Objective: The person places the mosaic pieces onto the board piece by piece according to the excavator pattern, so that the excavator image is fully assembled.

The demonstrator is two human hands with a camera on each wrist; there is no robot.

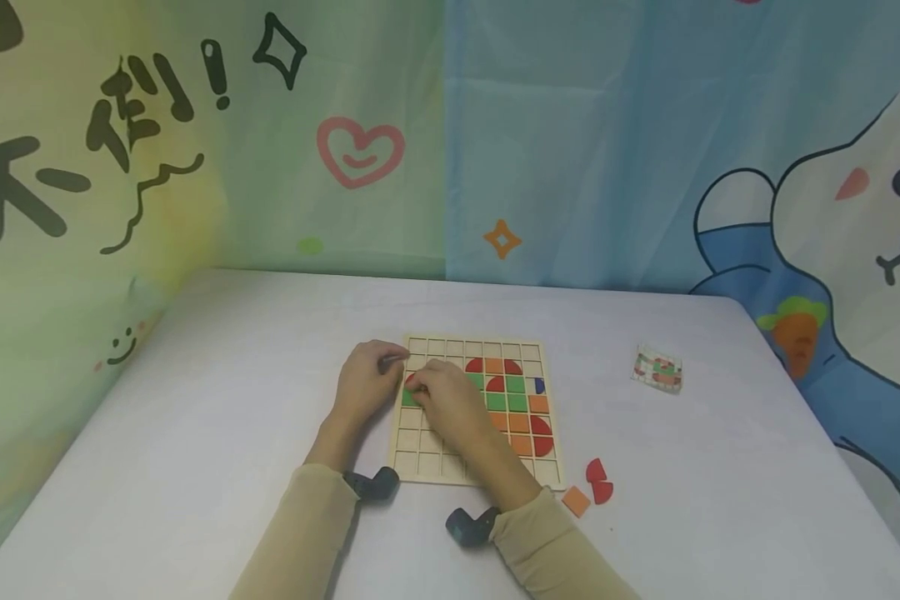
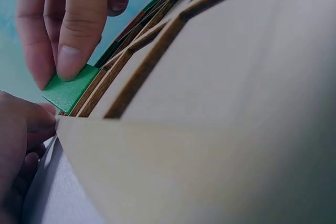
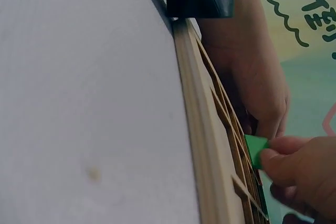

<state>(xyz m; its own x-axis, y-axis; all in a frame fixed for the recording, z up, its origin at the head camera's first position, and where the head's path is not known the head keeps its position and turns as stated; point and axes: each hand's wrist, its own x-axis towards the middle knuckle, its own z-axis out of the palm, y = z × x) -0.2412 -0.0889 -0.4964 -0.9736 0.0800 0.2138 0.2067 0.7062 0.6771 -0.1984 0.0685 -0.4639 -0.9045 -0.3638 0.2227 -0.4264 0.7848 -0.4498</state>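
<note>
A light wooden grid board (image 1: 418, 462) lies on the white table, partly filled with green and orange squares and red quarter-circle pieces. My right hand (image 1: 450, 400) reaches over its left side. Between thumb and fingers it pinches a green square tile (image 2: 73, 90), tilted at the board's left edge; the right wrist view also shows this green tile (image 3: 256, 148). At the upper left of the board, my left hand (image 1: 367, 379) holds the edge with its fingertips. A red piece (image 1: 411, 379) shows beside the right fingertips. The right forearm hides part of the grid.
Two red quarter-circle pieces (image 1: 602, 492) and an orange square (image 1: 576, 501) lie loose off the board's lower right corner. A small patterned card (image 1: 657, 368) lies farther right. A blue piece (image 1: 540, 386) sits at the board's right side. A printed curtain (image 1: 570, 167) hangs behind the table.
</note>
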